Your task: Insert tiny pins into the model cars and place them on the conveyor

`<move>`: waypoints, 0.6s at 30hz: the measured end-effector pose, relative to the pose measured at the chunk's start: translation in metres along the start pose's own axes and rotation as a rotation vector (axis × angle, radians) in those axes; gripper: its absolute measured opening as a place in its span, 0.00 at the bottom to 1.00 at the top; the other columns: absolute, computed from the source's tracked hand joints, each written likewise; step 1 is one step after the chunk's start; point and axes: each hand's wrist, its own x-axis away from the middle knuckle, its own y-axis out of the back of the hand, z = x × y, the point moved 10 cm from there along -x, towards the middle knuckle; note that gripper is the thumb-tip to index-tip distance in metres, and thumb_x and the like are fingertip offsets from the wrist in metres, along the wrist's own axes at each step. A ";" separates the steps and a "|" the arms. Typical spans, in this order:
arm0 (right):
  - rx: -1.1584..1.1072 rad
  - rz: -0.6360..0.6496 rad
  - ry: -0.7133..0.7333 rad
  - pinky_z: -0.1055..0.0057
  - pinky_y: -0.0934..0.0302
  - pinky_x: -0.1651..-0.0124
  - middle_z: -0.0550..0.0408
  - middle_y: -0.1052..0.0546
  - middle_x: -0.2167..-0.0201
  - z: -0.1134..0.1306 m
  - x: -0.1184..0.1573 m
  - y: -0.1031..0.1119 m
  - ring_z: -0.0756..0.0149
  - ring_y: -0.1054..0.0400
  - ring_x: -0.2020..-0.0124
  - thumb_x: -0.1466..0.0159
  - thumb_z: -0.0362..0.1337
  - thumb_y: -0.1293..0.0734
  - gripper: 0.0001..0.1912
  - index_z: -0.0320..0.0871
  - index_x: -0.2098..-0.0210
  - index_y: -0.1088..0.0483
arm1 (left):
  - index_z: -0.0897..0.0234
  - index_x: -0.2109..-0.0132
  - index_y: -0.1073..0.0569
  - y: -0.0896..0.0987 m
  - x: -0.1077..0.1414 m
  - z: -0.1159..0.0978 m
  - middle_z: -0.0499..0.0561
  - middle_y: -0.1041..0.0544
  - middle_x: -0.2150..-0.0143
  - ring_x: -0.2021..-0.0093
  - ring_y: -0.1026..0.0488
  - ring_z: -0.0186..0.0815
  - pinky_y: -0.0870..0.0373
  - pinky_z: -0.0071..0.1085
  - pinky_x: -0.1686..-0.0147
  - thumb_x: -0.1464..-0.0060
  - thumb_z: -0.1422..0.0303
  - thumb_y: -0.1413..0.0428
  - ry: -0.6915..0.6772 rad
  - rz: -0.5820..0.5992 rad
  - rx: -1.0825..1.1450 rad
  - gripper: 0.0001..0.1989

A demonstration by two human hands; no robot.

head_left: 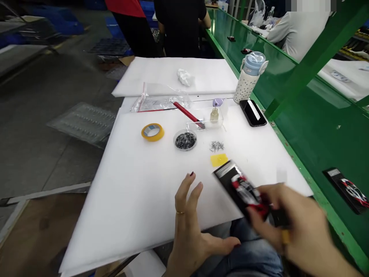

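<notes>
My right hand [284, 219], blurred by motion, grips a model race car on a black base [245, 188], red, white and black, above the near right part of the white table. My left hand [193, 227] is raised over the near edge with its fingers spread and nothing in them; a ring shows on one finger. Just beyond the model lie a yellow sticky piece [219, 159] and a loose pile of short black slivers [216, 146]. A round clear dish [185, 140] holds more black slivers.
Yellow tape roll [152, 132], red-handled tool [188, 114], clear tray [198, 125] with a small bottle [214, 114], plastic bag [161, 100], phone [253, 112] and tumbler [250, 77] stand farther back. Another model car [348, 190] rests on the green line at right. People sit beyond.
</notes>
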 end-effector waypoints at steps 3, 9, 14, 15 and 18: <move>0.001 0.047 0.134 0.72 0.41 0.81 0.61 0.32 0.78 0.047 0.004 -0.059 0.66 0.35 0.81 0.33 0.33 0.36 0.10 0.49 0.66 0.45 | 0.68 0.28 0.47 -0.008 0.010 0.004 0.71 0.48 0.25 0.22 0.54 0.59 0.43 0.58 0.29 0.44 0.44 0.40 0.038 0.158 -0.088 0.48; -0.073 0.168 0.135 0.70 0.41 0.78 0.57 0.28 0.76 0.036 -0.004 -0.076 0.65 0.32 0.78 0.27 0.43 0.39 0.12 0.47 0.66 0.38 | 0.66 0.30 0.42 -0.019 0.023 0.022 0.71 0.34 0.29 0.28 0.39 0.65 0.29 0.62 0.38 0.55 0.61 0.34 0.097 0.319 -0.178 0.47; -0.185 0.063 0.088 0.70 0.35 0.71 0.58 0.21 0.75 -0.014 -0.094 -0.040 0.66 0.27 0.78 0.24 0.40 0.41 0.14 0.47 0.57 0.25 | 0.65 0.34 0.41 -0.011 0.014 0.031 0.73 0.30 0.32 0.31 0.34 0.68 0.26 0.65 0.41 0.64 0.53 0.29 0.171 0.265 -0.063 0.53; -0.144 0.001 0.071 0.68 0.36 0.70 0.59 0.23 0.79 -0.026 -0.119 -0.037 0.65 0.28 0.80 0.24 0.40 0.41 0.15 0.47 0.57 0.23 | 0.63 0.34 0.41 -0.010 0.012 0.032 0.72 0.30 0.32 0.31 0.34 0.67 0.26 0.65 0.41 0.66 0.53 0.28 0.180 0.257 -0.031 0.53; -0.002 -0.029 0.020 0.62 0.36 0.65 0.58 0.26 0.83 -0.052 -0.186 -0.060 0.58 0.26 0.77 0.27 0.42 0.35 0.13 0.46 0.61 0.20 | 0.59 0.34 0.40 -0.010 0.009 0.035 0.68 0.30 0.31 0.31 0.34 0.64 0.27 0.64 0.39 0.67 0.54 0.29 0.210 0.237 0.050 0.53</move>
